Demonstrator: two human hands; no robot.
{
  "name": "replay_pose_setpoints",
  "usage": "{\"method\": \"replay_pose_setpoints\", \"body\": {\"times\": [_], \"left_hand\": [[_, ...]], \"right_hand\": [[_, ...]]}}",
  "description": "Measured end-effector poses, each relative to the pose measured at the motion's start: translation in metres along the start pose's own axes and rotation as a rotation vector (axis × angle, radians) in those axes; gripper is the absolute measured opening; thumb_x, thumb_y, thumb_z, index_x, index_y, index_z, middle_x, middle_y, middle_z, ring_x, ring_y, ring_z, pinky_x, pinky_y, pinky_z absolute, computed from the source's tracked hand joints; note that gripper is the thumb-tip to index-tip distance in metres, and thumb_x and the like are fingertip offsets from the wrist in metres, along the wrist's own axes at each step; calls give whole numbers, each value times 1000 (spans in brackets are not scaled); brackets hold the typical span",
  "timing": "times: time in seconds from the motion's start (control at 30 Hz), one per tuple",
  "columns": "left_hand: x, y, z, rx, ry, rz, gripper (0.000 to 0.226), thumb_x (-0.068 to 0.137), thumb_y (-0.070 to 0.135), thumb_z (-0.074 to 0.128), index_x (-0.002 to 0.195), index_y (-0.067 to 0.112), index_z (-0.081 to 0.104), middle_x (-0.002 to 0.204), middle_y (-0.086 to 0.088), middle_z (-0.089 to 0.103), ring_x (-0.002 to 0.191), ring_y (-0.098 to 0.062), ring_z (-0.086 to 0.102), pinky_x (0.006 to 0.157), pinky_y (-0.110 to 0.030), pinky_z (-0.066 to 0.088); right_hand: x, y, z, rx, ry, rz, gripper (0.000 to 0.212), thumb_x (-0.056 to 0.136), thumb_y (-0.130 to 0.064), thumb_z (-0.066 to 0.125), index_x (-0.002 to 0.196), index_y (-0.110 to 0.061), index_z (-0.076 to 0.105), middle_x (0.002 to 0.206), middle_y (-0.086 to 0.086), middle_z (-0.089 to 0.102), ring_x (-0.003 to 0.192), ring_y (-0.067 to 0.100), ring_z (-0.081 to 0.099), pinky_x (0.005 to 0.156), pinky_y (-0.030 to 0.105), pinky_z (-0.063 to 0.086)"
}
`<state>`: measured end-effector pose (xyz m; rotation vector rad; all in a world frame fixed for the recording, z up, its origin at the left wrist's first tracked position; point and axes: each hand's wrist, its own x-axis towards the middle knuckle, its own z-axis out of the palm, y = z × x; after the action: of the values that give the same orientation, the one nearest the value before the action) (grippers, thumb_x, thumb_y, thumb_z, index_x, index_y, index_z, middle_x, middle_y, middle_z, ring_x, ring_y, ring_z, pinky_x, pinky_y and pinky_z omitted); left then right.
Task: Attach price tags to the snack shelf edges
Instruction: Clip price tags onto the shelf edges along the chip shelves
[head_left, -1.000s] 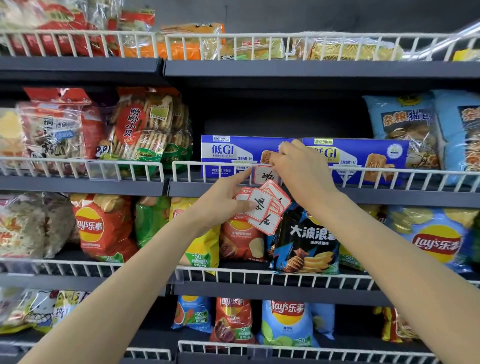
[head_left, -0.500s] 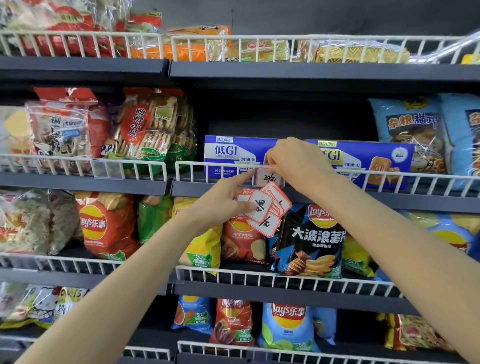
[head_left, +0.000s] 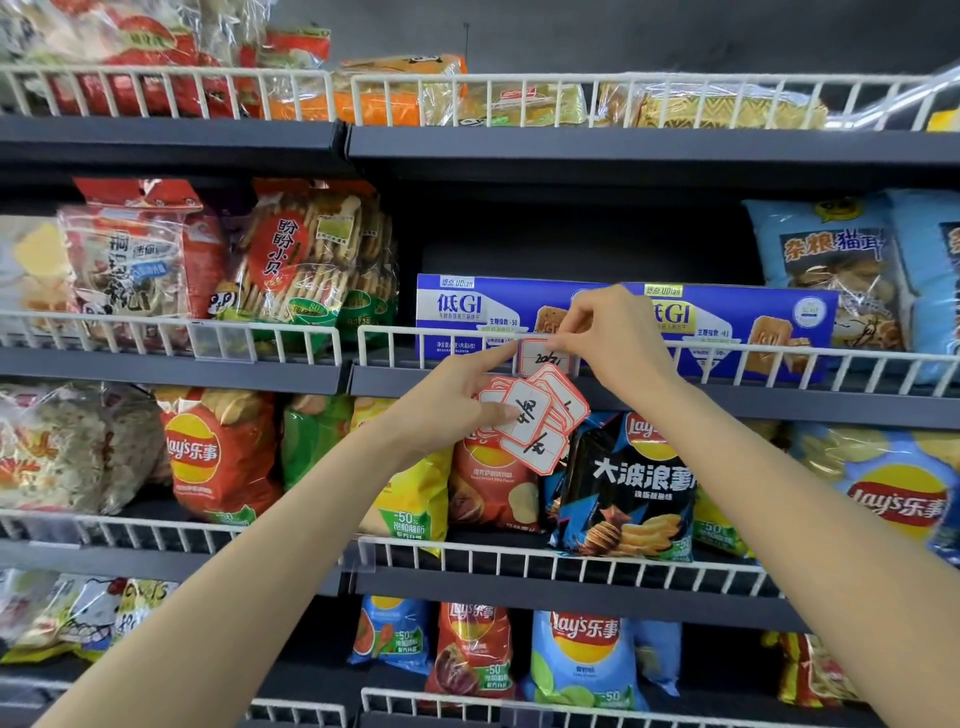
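Observation:
My left hand (head_left: 457, 402) grips a fanned stack of red-bordered white price tags (head_left: 535, 426), thumb across the front one, while its index finger points up to the left edge of a single price tag (head_left: 543, 357). That tag sits against the white wire rail (head_left: 415, 332) of the second shelf, in front of a blue biscuit box (head_left: 467, 312). My right hand (head_left: 618, 338) pinches the tag's upper right corner at the rail.
A clear plastic tag holder (head_left: 221, 340) hangs on the rail to the left. Snack bags fill the shelves: biscuit packs (head_left: 306, 260), red chip bags (head_left: 218, 452), a black chip bag (head_left: 628, 483), blue bags (head_left: 831, 265) at right. Dark shelf edges (head_left: 623, 150) run across.
My right hand has shifted from over the tag's top to its upper right corner, and the tag now shows more fully on the rail. My left hand keeps the stack just below.

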<state>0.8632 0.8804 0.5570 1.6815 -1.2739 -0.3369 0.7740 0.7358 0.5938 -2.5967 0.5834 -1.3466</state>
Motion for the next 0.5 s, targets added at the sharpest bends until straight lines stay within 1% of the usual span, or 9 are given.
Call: {"method": "replay_pose_setpoints", "body": {"times": [0.1, 0.17, 0.2, 0.3, 0.4, 0.47, 0.5], "left_hand": [[-1, 1, 0, 14, -5, 0, 69, 89, 8, 58, 146, 30, 25, 122, -3, 60, 107, -20, 62, 94, -45, 51], [-1, 1, -1, 28, -2, 2, 68, 89, 7, 57, 146, 29, 26, 125, -3, 59, 108, -20, 62, 94, -45, 51], [-2, 1, -1, 31, -2, 2, 68, 89, 7, 57, 146, 28, 26, 124, -4, 60, 107, -21, 62, 94, -45, 51], [-2, 2, -2, 33, -4, 1, 68, 89, 7, 57, 145, 29, 26, 120, -7, 62, 106, -21, 63, 94, -45, 51], [-2, 2, 0, 30, -5, 0, 69, 89, 7, 58, 146, 29, 25, 120, -6, 62, 105, -21, 63, 93, -44, 52], [-2, 1, 0, 32, -5, -3, 70, 89, 7, 58, 146, 29, 25, 121, -5, 61, 105, -21, 63, 92, -45, 52], [-2, 1, 0, 31, -4, -2, 70, 89, 7, 58, 146, 30, 25, 123, -5, 60, 106, -22, 63, 92, -46, 52]], "right_hand": [[-3, 1, 0, 55, 69, -35, 23, 77, -23, 74, 91, -9, 60, 85, 1, 62, 78, 11, 57, 67, 20, 44], [-2, 1, -3, 25, 30, -90, 24, 79, -22, 72, 97, -10, 62, 87, 0, 61, 74, 7, 53, 63, 15, 39], [-2, 1, -5, -6, 4, -124, 23, 80, -22, 71, 99, -11, 65, 90, 1, 63, 74, 7, 52, 65, 15, 40], [-3, 1, -4, -89, -8, -202, 18, 85, -21, 65, 101, -12, 67, 100, 5, 60, 87, 14, 58, 76, 26, 46], [-10, 4, 1, -230, 56, -300, 17, 90, -21, 58, 102, -12, 66, 102, 5, 59, 96, 16, 55, 71, 23, 39], [-16, 9, 4, -314, 139, -386, 18, 90, -19, 58, 101, -9, 68, 98, 7, 61, 94, 17, 54, 68, 23, 35], [-17, 11, 5, -317, 162, -401, 17, 89, -18, 59, 99, -8, 69, 95, 7, 62, 90, 17, 53, 67, 23, 34]]}}
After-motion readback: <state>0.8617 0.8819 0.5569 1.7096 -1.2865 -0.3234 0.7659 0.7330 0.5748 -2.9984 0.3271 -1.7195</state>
